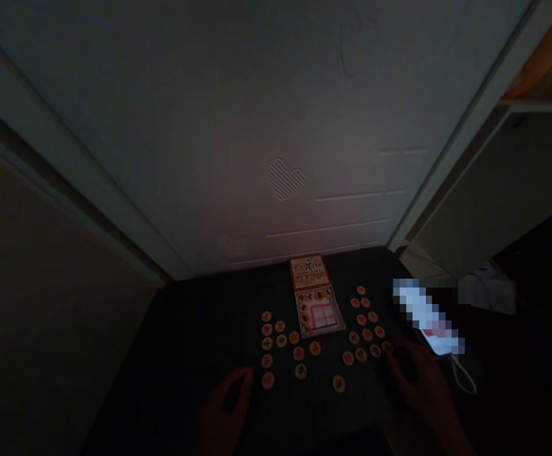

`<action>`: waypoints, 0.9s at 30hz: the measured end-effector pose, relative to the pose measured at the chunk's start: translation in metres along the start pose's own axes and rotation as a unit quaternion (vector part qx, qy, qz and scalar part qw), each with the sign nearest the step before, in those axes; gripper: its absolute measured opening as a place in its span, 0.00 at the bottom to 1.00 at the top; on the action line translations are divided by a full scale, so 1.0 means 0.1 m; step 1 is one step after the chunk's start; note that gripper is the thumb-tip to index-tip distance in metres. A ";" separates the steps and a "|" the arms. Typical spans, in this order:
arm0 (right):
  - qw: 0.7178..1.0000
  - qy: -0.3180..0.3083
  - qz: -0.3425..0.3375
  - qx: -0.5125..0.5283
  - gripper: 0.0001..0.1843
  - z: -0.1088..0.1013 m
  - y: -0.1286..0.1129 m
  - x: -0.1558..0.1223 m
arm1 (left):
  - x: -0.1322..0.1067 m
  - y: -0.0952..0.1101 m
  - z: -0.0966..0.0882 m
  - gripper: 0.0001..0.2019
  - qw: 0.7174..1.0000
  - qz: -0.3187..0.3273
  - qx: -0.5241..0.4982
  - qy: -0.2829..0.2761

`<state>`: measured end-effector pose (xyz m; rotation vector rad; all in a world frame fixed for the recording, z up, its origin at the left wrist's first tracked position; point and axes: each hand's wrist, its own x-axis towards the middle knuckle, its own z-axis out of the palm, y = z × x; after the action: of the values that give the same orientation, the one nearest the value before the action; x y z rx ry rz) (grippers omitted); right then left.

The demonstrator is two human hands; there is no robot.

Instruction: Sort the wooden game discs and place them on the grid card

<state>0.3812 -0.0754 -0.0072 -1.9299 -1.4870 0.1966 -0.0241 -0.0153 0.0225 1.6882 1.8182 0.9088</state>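
The scene is very dark. Several round wooden game pieces with red or black marks lie on a dark table (199, 329): one group at the left (280, 342), another at the right (367, 326). Between them sits an open small box (318, 311) with its lid (308, 271) behind it; a few pieces rest inside. My left hand (228, 399) lies near the table's front, just left of a piece (267, 380), fingers loosely curled. My right hand (416, 380) rests at the lower right, fingertips next to the right group. Neither hand visibly holds a piece.
A lit phone (430, 316) with a white cable (463, 377) lies at the table's right edge. A white wall or door with heart shapes (286, 178) stands right behind the table. A pale cabinet (494, 196) is at the right.
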 end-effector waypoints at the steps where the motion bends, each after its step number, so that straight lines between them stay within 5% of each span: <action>1: 1.000 -0.003 -0.001 0.000 0.19 0.00 -0.02 0.04 | 0.00 0.01 0.00 0.20 1.000 0.002 0.001 -0.002; 27: 0.999 -0.043 0.021 -0.016 0.16 -0.06 -0.01 0.24 | -0.01 0.00 0.01 0.20 1.000 -0.002 -0.002 -0.006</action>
<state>0.3912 -0.0565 0.0042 -2.0028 -1.5135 0.2792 -0.0234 -0.0159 0.0224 1.6821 1.8097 0.8980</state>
